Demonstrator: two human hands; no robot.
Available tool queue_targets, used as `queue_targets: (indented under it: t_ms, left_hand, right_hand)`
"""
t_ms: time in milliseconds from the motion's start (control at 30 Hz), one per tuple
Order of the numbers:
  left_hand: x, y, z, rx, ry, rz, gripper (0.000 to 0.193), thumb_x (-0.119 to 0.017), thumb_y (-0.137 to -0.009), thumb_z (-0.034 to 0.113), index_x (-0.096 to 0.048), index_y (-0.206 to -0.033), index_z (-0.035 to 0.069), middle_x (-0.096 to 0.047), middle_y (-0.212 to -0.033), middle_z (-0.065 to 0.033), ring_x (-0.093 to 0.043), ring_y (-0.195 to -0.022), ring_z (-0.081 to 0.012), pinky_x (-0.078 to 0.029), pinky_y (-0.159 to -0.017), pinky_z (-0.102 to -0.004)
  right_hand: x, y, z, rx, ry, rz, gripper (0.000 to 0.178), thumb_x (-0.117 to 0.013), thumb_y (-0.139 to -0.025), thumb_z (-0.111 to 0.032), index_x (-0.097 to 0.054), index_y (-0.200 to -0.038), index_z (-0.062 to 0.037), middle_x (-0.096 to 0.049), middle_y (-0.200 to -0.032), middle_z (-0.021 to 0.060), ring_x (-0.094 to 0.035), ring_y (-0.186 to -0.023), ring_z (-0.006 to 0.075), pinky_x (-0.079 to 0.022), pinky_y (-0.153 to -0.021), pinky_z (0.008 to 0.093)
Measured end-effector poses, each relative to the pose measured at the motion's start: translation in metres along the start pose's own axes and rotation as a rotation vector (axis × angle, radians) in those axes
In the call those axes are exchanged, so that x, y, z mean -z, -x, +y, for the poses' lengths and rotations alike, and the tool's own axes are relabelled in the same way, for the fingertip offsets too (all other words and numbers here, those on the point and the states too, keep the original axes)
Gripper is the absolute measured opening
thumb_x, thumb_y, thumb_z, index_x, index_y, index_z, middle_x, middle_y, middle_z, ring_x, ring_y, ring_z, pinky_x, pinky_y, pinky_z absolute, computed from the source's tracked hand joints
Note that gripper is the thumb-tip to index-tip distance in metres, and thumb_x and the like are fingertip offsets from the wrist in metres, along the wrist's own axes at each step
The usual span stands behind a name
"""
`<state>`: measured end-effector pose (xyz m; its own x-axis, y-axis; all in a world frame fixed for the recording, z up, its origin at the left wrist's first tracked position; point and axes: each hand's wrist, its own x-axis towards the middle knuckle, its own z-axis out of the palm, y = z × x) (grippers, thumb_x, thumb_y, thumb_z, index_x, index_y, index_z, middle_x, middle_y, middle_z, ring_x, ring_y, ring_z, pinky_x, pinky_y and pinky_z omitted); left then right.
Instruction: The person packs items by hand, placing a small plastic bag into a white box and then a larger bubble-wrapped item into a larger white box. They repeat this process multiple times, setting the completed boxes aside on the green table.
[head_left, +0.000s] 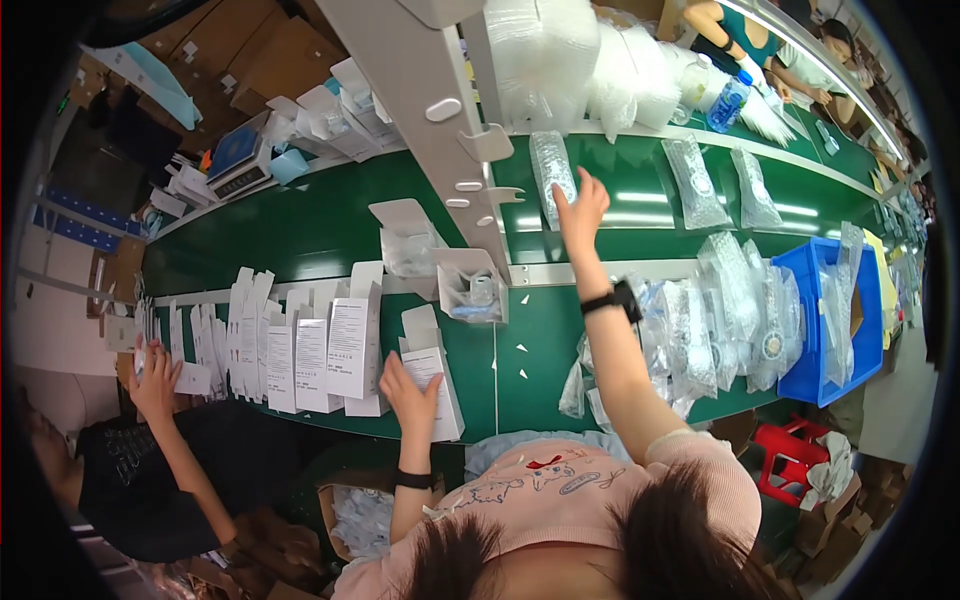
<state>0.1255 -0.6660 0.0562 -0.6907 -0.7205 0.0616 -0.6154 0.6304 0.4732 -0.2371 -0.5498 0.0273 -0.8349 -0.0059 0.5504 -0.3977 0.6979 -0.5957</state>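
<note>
Head view: a bubble-wrap pouch (pixel 546 160), judged light, soft and slippery, best held round its middle, is laid on the green worktop (pixel 620 165) at the right hand's (pixel 582 212) spread fingers. A stiff white carton (pixel 442 400), its fine print unreadable, is touched by the left hand (pixel 410 400); whether its fingers pinch cannot be told.

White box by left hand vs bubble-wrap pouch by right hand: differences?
The white box is opaque printed card; the bubble-wrap pouch is see-through. The box sits on the near green table, by the left hand; the pouch lies beyond the pale rail, by the right hand. Both are elongated.
</note>
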Motion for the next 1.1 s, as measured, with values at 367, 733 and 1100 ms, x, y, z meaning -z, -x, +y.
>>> queue_targets:
  t_ms: [367,733,1100]
  left_hand:
    - [-0.005,0.002,-0.035,0.289,0.294,-0.474,0.089,-0.076,-0.063,0.024,-0.023,-0.128,-0.005,-0.038,-0.123,-0.0259,-0.041,-0.112,-0.0364,-0.034,-0.094,-0.035]
    - [0.005,0.013,-0.008,0.102,0.728,-0.466,0.082,-0.078,-0.059,0.015,-0.032,-0.127,0.006,-0.039,-0.122,-0.0157,-0.043,-0.109,-0.0276,-0.035,-0.092,-0.0356]
    - [0.039,0.027,0.108,-0.385,0.556,-0.169,0.075,-0.081,-0.055,0.018,-0.037,-0.115,0.006,-0.039,-0.123,-0.0166,-0.045,-0.108,-0.0312,-0.037,-0.09,-0.036]
  right_hand:
    - [0.013,0.012,-0.019,0.101,0.527,-1.033,0.075,-0.072,-0.061,-0.032,-0.034,-0.125,-0.0239,-0.04,-0.122,0.0172,-0.042,-0.11,0.038,-0.043,-0.079,0.0514]
    - [0.029,0.015,0.006,0.071,-0.079,-0.807,0.076,-0.068,-0.066,-0.018,-0.027,-0.13,-0.0201,-0.051,-0.106,0.0142,-0.054,-0.095,0.0284,-0.047,-0.078,0.0405]
    - [0.195,0.074,-0.092,-0.973,-1.725,-0.299,0.042,-0.057,-0.078,-0.008,-0.041,-0.116,-0.0073,-0.051,-0.105,0.0078,-0.052,-0.094,0.0198,-0.043,-0.082,0.0331]
